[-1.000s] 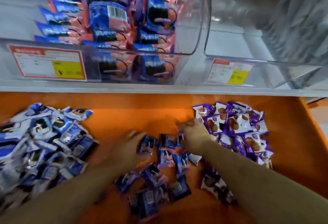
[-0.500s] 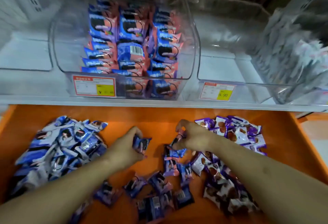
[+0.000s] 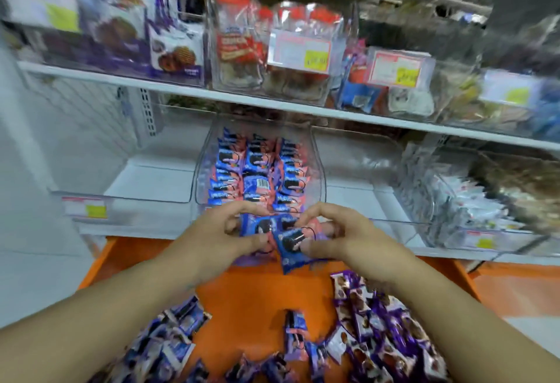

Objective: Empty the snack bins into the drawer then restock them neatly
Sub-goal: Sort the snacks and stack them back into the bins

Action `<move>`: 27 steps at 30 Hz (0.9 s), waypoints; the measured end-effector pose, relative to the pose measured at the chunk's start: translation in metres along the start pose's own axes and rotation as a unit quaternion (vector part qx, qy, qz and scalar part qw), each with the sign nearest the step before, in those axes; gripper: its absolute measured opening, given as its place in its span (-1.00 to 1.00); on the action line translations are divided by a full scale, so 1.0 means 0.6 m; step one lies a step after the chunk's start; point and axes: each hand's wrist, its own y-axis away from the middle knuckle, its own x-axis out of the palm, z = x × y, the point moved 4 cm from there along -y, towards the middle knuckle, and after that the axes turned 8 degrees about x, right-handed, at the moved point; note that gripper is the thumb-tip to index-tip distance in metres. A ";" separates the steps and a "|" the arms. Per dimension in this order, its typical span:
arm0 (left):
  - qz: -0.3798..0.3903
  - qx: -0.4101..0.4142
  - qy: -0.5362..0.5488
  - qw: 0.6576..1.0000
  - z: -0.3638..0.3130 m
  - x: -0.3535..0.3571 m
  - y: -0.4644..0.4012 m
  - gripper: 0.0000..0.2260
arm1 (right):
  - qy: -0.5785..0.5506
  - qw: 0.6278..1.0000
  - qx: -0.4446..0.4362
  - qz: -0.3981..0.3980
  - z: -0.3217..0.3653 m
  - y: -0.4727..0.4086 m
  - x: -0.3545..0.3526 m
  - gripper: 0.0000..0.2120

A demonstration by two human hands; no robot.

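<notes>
Head cam view: both hands are up in front of the clear snack bin (image 3: 316, 170), bunched together over a small handful of blue-and-pink cookie packs (image 3: 272, 229). The left hand (image 3: 218, 240) has its grip curled round the packs on its side, thumb underneath, and the right hand (image 3: 342, 240) pinches the pack that hangs lowest, fingers bent over the top. The bin behind is already lined with neat rows of the same packs. Below, the orange drawer (image 3: 251, 294) has a few more of these packs loose in the middle, a blue-white pile (image 3: 163, 349) on the left and a purple pile (image 3: 381, 331) on the right. The shelves above are pretty blurry.
</notes>
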 end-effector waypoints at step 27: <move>-0.213 0.010 0.064 0.975 -0.006 -0.251 -0.102 -0.76 | 0.288 0.918 -0.152 -0.228 0.112 -0.410 0.106 -0.82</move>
